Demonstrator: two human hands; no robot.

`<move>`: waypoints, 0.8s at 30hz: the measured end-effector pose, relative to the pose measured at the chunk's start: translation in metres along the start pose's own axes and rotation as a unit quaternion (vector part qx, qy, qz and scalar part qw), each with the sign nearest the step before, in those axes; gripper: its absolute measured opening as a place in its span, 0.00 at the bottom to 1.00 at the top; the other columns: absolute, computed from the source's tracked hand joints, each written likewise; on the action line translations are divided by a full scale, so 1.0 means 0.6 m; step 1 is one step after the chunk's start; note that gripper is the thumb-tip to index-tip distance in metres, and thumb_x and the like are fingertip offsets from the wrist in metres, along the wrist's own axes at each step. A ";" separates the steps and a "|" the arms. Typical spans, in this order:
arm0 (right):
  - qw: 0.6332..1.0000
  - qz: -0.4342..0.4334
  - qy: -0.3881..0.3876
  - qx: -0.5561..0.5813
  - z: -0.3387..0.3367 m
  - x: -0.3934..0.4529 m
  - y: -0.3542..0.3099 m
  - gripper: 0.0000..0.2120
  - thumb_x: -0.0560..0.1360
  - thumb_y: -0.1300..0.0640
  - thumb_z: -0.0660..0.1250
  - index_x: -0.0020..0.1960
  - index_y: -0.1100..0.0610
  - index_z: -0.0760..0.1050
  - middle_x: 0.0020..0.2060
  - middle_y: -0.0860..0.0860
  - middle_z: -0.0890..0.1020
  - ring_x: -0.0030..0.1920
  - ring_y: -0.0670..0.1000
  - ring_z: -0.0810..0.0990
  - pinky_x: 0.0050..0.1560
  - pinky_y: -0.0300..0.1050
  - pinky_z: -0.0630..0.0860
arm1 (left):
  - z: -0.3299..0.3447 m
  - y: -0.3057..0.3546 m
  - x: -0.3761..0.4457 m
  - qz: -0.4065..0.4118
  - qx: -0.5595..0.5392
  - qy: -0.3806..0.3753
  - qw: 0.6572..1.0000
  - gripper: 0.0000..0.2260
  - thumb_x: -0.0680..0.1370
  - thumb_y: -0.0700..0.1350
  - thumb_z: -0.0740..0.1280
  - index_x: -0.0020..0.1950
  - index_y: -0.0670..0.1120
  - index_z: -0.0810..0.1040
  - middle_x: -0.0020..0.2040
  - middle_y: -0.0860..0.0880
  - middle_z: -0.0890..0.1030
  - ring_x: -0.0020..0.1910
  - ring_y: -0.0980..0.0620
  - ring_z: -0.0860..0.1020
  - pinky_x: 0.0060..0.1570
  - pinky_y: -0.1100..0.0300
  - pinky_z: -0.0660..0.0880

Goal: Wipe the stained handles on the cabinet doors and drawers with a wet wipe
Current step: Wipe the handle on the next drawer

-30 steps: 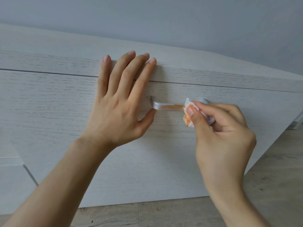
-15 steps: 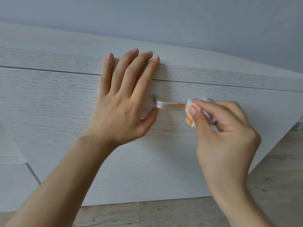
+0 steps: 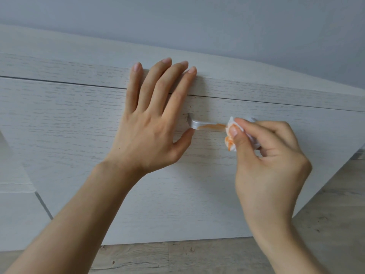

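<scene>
A silver bar handle [image 3: 199, 123] sits on a whitewashed wood drawer front [image 3: 79, 125]. An orange smear [image 3: 212, 126] runs along the handle's middle. My right hand [image 3: 270, 165] pinches a crumpled white wet wipe [image 3: 230, 139], orange-stained, against the right part of the handle, hiding most of that end. My left hand [image 3: 152, 123] lies flat on the drawer front just left of the handle, fingers spread, thumb tip under the handle's left end.
The cabinet's top panel [image 3: 59, 56] runs above the drawer seam, with a pale grey wall [image 3: 197, 20] behind. Light wood floor [image 3: 177, 256] shows below and at the right. Another white cabinet front [image 3: 15, 214] is at the lower left.
My right hand with the wipe has stayed on the handle's right part, shifting only slightly. The left hand remains flat on the drawer. The orange smear looks about the same.
</scene>
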State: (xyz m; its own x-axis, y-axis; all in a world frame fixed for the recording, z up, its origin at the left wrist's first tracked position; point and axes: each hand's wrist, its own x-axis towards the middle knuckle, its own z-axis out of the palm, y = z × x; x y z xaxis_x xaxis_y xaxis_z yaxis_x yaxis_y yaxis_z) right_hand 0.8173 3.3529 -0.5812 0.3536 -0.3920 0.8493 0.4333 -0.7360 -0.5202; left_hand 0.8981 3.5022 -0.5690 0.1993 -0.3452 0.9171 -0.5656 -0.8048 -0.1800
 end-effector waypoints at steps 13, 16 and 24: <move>0.999 -0.005 -0.038 -0.015 -0.001 0.007 -0.009 0.04 0.73 0.61 0.70 0.45 0.58 0.83 0.38 0.50 0.78 0.37 0.37 0.75 0.42 0.21 0.65 | -0.003 -0.001 -0.001 0.006 -0.005 -0.005 1.000 0.33 0.74 0.52 0.67 0.74 0.37 0.63 0.72 0.40 0.67 0.73 0.41 0.61 0.73 0.46 0.45; 0.998 -0.015 -0.055 -0.015 0.000 0.006 -0.011 0.05 0.73 0.61 0.69 0.45 0.59 0.83 0.37 0.49 0.76 0.36 0.38 0.74 0.41 0.21 0.65 | -0.003 -0.005 -0.001 0.008 -0.004 -0.002 1.000 0.33 0.74 0.52 0.66 0.74 0.37 0.63 0.73 0.40 0.65 0.74 0.41 0.59 0.74 0.46 0.45; 0.999 -0.009 -0.047 -0.018 -0.007 0.003 -0.009 0.06 0.74 0.60 0.68 0.47 0.57 0.83 0.39 0.49 0.76 0.38 0.41 0.76 0.43 0.21 0.65 | -0.011 -0.015 -0.003 0.026 -0.006 -0.018 0.999 0.34 0.74 0.51 0.67 0.75 0.38 0.62 0.75 0.41 0.62 0.75 0.41 0.56 0.74 0.47 0.45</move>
State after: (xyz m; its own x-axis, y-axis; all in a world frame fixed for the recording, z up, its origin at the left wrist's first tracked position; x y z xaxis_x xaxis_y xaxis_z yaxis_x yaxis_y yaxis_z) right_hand 0.8120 3.3537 -0.5768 0.4231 -0.3255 0.8456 0.4103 -0.7633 -0.4991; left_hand 0.8974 3.5131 -0.5670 0.1970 -0.4034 0.8936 -0.5850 -0.7798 -0.2230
